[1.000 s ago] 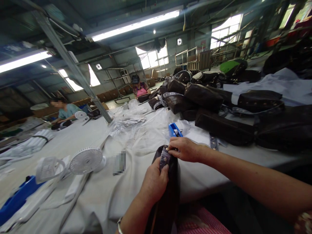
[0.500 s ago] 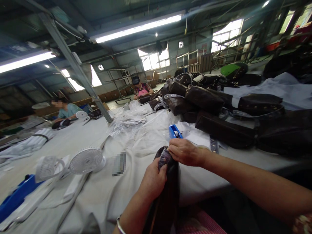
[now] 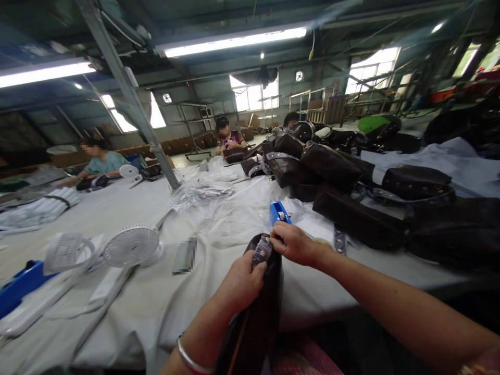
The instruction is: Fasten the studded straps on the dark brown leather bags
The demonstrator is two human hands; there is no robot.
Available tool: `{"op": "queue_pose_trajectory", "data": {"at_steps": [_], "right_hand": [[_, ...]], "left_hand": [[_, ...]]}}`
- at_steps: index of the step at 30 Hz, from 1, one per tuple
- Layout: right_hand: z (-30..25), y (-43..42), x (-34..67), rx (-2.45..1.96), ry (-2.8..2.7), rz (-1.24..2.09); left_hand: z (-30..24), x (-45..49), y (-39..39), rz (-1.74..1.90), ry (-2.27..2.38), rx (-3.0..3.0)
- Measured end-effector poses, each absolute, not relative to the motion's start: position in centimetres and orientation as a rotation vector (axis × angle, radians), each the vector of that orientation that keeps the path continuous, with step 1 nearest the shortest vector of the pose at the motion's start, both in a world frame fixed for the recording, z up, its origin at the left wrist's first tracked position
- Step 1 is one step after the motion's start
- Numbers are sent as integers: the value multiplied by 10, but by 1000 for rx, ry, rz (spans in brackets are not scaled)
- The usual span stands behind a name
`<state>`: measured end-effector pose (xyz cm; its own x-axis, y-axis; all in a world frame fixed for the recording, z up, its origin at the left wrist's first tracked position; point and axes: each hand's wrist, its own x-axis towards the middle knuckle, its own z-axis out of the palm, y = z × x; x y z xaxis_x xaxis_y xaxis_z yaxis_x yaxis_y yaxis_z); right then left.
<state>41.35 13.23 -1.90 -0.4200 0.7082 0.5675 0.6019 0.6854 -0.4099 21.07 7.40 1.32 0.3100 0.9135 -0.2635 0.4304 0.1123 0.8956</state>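
A dark brown leather bag (image 3: 260, 317) lies lengthwise in front of me, its near end running down out of view. My left hand (image 3: 242, 278) is closed on a plastic-wrapped strap (image 3: 261, 251) at the bag's far end, thumb on top. At the far edge of the same wrapped piece, my right hand (image 3: 291, 244) pinches with its fingertips; what exactly lies between them is too small to make out. Just beyond my right hand stands a blue tape dispenser (image 3: 278, 212).
Dark leather bags (image 3: 332, 164) are piled at the right. White fans (image 3: 133, 246) and a blue object (image 3: 23, 286) lie at the left. Clear plastic (image 3: 207, 195) covers part of the pale table cloth (image 3: 211, 260). Co-workers (image 3: 103, 161) sit across, beside a metal post (image 3: 133, 104).
The view has shifted slightly, with the fans sliding left in it. Both hands keep their hold at the bag's end, with little movement of the fingers.
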Motion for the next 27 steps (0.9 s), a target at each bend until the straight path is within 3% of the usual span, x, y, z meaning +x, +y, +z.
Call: {"op": "queue_pose_trajectory", "data": {"at_steps": [9, 18, 27], "right_hand": [[1, 132, 421, -855, -2269, 282], [5, 131, 384, -719, -2604, -167], [-3, 173, 397, -585, -2664, -200]], "left_hand": [[24, 201, 78, 483, 1167, 1310], [11, 205, 79, 472, 1170, 1352], [17, 216, 74, 501, 1193, 1228]]}}
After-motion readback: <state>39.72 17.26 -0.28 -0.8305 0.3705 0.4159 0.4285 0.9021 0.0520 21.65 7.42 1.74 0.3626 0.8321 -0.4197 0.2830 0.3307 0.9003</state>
